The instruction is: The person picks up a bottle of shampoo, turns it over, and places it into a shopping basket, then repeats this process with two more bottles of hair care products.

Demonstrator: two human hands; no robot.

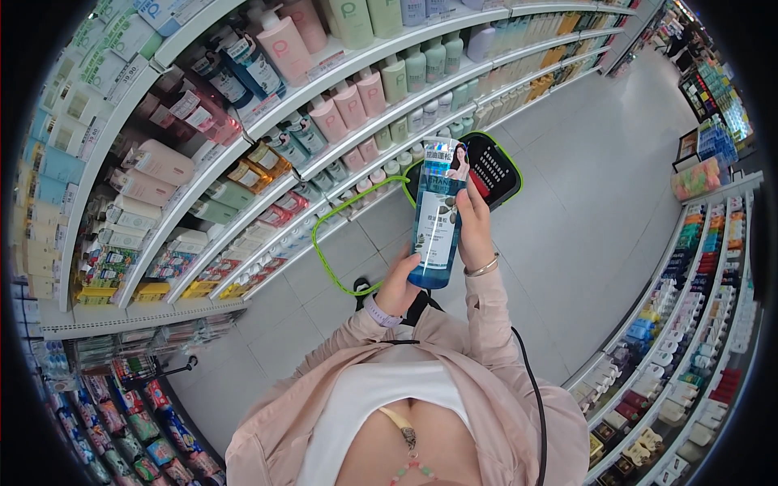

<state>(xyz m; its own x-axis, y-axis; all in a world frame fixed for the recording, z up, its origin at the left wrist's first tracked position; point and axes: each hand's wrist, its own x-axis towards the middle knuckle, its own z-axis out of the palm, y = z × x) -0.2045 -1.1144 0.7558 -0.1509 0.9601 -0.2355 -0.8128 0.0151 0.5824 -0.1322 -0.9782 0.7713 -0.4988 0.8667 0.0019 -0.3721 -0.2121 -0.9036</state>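
Note:
A clear blue shampoo-type bottle [434, 228] with a white front label and a shiny printed collar stands nearly upright between my two hands. My left hand [396, 282] grips it low on its left side, thumb on the front. Around its upper right side, my right hand [475, 225] holds it with the thumb near the label's edge. Behind the bottle, a black shopping basket [501, 161] with a lime-green rim sits lower down, partly covered by bottle and hand. Something red [478, 184] shows inside it. The basket's green handle [316, 243] extends out to the left.
Curved white shelves [358, 54] of pump bottles run along the left and far side. Grey floor tiles [565, 170] stretch away to the right. Another stocked shelf unit [674, 340] lines the right. Packaged goods [121, 419] hang at lower left. A black cable [535, 389] runs beside my right arm.

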